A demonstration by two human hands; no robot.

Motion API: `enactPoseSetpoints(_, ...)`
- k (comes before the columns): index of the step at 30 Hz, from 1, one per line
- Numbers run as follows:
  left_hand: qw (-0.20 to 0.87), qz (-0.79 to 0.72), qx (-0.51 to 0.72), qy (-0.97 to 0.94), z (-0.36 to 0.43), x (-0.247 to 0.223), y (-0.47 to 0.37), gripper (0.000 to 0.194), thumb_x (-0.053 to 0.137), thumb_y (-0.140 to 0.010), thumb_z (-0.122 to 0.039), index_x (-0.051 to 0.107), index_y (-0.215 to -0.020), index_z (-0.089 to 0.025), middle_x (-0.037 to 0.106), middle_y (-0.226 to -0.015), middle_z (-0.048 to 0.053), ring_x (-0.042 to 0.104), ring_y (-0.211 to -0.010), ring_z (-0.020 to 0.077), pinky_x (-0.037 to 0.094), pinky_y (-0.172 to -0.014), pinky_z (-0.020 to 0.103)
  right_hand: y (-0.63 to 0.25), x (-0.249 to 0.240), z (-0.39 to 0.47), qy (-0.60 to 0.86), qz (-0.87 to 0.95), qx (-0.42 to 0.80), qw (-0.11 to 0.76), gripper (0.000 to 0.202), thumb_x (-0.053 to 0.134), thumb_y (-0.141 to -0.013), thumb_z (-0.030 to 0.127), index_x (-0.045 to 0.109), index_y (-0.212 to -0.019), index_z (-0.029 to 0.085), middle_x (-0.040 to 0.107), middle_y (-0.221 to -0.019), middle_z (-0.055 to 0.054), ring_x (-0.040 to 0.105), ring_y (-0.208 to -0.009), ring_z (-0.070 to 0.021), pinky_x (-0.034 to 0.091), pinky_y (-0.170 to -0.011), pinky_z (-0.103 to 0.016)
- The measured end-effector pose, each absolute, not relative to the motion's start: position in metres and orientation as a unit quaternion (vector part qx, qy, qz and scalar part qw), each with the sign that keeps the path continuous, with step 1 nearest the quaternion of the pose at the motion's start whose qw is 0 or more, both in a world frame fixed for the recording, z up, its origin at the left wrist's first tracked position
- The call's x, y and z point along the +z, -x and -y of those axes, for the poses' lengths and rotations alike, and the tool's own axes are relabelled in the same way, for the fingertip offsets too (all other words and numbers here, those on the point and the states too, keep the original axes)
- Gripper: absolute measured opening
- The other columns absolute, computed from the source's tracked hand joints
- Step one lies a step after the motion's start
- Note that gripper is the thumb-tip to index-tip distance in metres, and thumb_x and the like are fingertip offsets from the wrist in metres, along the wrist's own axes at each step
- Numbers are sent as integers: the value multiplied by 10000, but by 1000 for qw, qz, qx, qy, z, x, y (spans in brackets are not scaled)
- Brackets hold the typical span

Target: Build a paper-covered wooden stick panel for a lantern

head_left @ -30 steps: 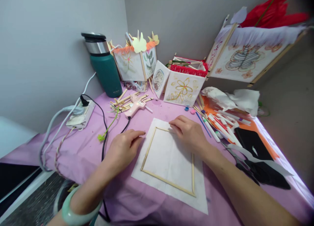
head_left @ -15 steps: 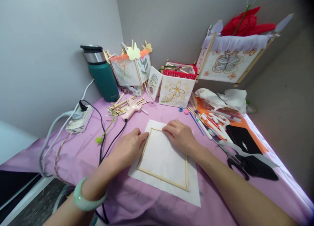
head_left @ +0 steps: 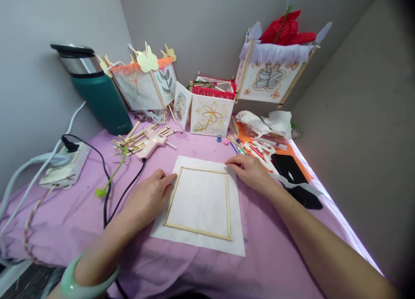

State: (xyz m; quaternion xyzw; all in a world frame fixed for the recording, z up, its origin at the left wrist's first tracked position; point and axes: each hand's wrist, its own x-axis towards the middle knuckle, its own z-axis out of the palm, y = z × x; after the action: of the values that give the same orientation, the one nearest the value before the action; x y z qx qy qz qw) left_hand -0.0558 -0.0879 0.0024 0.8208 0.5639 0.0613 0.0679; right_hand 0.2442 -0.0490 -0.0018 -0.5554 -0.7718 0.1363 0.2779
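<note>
A square frame of thin wooden sticks (head_left: pixel 198 233) lies on a larger sheet of white paper (head_left: pixel 240 234), whose margin shows all round. My left hand (head_left: pixel 151 195) is at their left side, fingers curled and thumb and forefinger closed at the paper's edge beside the upper left stick. At the upper right corner, my right hand (head_left: pixel 249 171) pinches the paper's edge just outside the frame; its fingertips partly cover that corner. Behind my left hand lies a pink glue gun (head_left: pixel 152 144) on loose sticks.
A teal tumbler (head_left: pixel 100 100) and a power strip (head_left: pixel 65 165) stand left, with cords crossing the purple tablecloth (head_left: pixel 275 255). Decorated paper lanterns (head_left: pixel 212 115) line the wall. Markers (head_left: pixel 259 149), a black phone (head_left: pixel 290 171) and a white ribbon (head_left: pixel 301 187) lie right.
My right hand has moved from the frame's top stick out to the upper right corner, uncovering that corner. My left hand stays at the left side. The view has shifted right.
</note>
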Motion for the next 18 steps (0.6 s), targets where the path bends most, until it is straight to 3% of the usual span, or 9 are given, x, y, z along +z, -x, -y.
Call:
enactPoseSetpoints(3, 59, -562, 94, -820, 89, 2, 58, 316, 402, -939, -253, 636, -1148, -216, 575, -903, 44, 588, -773, 186, 407, -672, 308, -254, -10, 61, 570, 759, 144, 281, 159, 575, -841, 188, 730, -854, 218, 732, -902, -34, 658, -833, -194, 492, -759, -333)
enactPoseSetpoints(8, -12, -538, 258, -802, 117, 7, 45, 222, 516, -895, -238, 661, -1051, -177, 600, -889, 40, 565, -750, 172, 424, -665, 306, -255, -19, 67, 560, 758, 128, 309, 137, 591, -846, 207, 727, -857, 220, 729, -884, -31, 658, -821, -189, 489, -771, -330)
enactPoseSetpoints(13, 64, -401, 314, -858, 164, 7, 7, 159, 559, -869, -151, 661, -989, -169, 600, -839, 47, 510, -816, 186, 437, -708, 326, -248, -23, 69, 531, 785, 97, 303, 159, 562, -874, 207, 720, -895, 200, 696, -899, -49, 642, -843, -186, 483, -777, -318)
enactPoseSetpoints(18, 102, -407, 312, -852, 185, -3, -23, 121, 563, -856, -143, 670, -906, -169, 601, -847, 63, 477, -823, 212, 424, -729, 400, -248, -25, 71, 540, 786, 75, 292, 162, 560, -879, 190, 722, -897, 186, 680, -893, -56, 634, -844, -184, 479, -788, -314)
